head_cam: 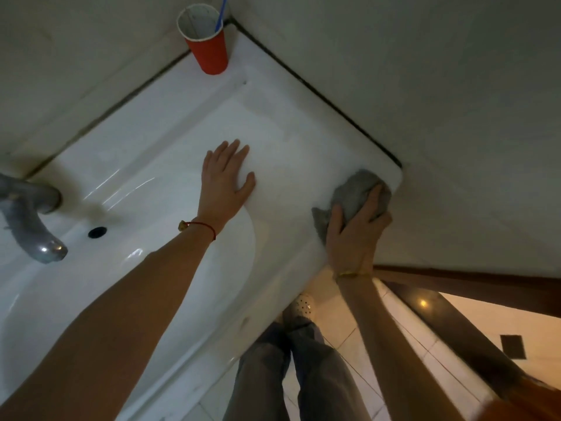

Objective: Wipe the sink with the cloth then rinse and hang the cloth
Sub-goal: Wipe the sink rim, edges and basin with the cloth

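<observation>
Right hand (353,235) grips the grey cloth (355,196) on the sink (170,165) ledge's front corner, beside the wall. Left hand (226,177) presses flat, fingers straight, mid-ledge. Beyond, a red cup (209,53) occupies the back corner. No writing is legible.

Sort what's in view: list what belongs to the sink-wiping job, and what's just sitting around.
Job: grey cloth under the right hand; white sink, left hand flat on it; tap.

Lying about: red cup holding a blue straw.
</observation>
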Demonstrator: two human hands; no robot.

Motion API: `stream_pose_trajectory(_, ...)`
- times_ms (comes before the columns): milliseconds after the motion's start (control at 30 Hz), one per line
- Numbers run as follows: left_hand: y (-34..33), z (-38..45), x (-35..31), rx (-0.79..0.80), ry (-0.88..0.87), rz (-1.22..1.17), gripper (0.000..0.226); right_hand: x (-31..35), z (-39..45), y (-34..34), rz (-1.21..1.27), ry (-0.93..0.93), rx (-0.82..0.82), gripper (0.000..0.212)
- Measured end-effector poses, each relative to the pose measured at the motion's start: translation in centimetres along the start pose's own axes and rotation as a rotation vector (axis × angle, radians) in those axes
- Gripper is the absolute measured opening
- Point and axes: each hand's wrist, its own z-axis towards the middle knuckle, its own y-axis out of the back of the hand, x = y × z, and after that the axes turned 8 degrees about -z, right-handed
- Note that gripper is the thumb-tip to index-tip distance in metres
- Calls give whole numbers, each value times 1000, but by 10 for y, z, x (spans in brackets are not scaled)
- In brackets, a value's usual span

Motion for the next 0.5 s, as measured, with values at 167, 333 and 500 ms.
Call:
stream_pose_trajectory(167,0,2,4,6,-6,11,53,-6,-74,-17,83,72,185,82)
stream_pose_trajectory(333,1,1,7,3,-41,-13,53,-12,-20,-6,68,100,46,72)
stream_pose_trajectory(500,5,1,13,70,-80,-20,54,12,-44,-22,15,-55,-47,78)
